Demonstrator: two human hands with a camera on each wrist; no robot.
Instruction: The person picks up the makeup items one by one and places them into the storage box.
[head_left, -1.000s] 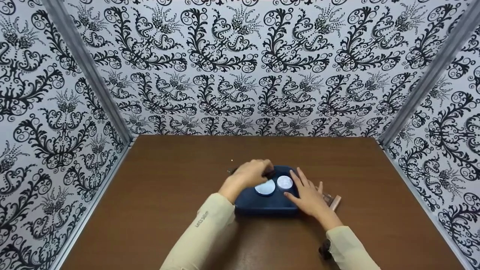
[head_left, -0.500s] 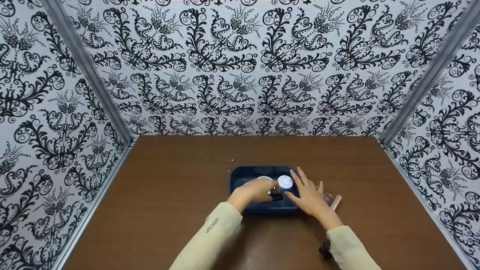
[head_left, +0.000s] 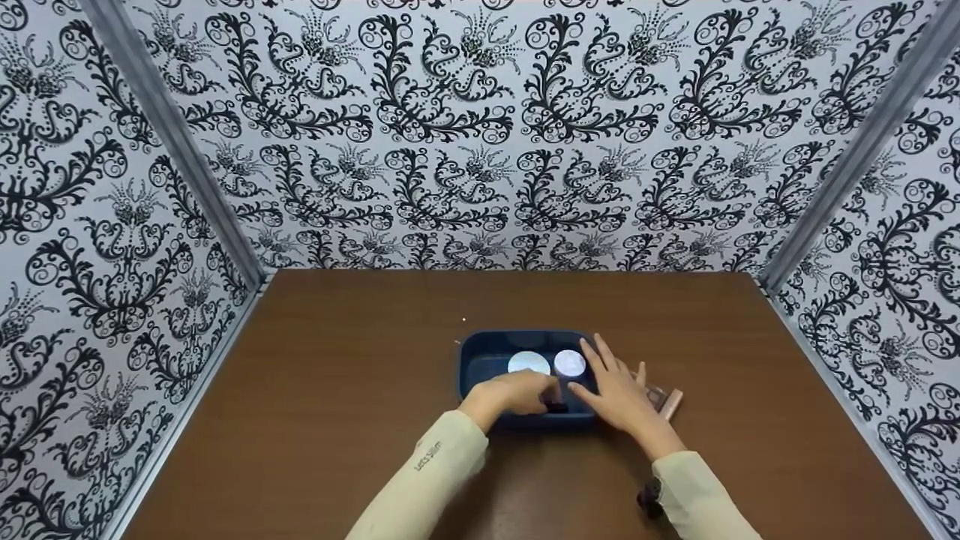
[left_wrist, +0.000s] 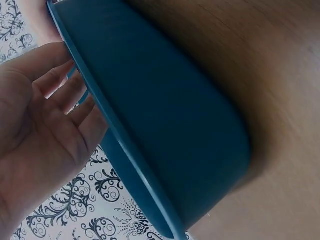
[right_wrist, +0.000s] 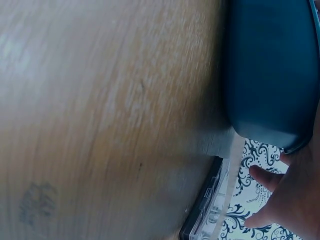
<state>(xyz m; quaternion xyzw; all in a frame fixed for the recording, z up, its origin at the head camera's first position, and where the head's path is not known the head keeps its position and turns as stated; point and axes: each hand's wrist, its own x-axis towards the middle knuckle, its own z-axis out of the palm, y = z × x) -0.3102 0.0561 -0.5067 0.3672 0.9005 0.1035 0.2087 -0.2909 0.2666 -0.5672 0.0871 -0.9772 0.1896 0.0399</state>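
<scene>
A blue rectangular tray (head_left: 480,352) with raised walls sits on the brown table. My left hand (head_left: 514,394) reaches over the tray's near side with curled fingers. Its fingertips hold a small dark thing (head_left: 556,407) low in the tray; its kind is too hidden to tell. In the left wrist view the left hand (left_wrist: 45,120) has its fingers behind the tray rim. Two round white-topped containers (head_left: 529,363) stand in the tray, the smaller white container (head_left: 570,364) to the right. Spread fingers of my right hand (head_left: 622,394) rest at the tray's right edge.
Right of the tray, partly behind the right hand, lie a clear case (right_wrist: 207,205) with a dark edge and a pinkish stick-like piece (head_left: 671,405). A patterned wall (head_left: 480,187) closes the back of the table (head_left: 337,360).
My left hand has moved from the tray's far side toward its near side with the small dark thing. The larger white top is partly covered now. The right hand has stayed in place.
</scene>
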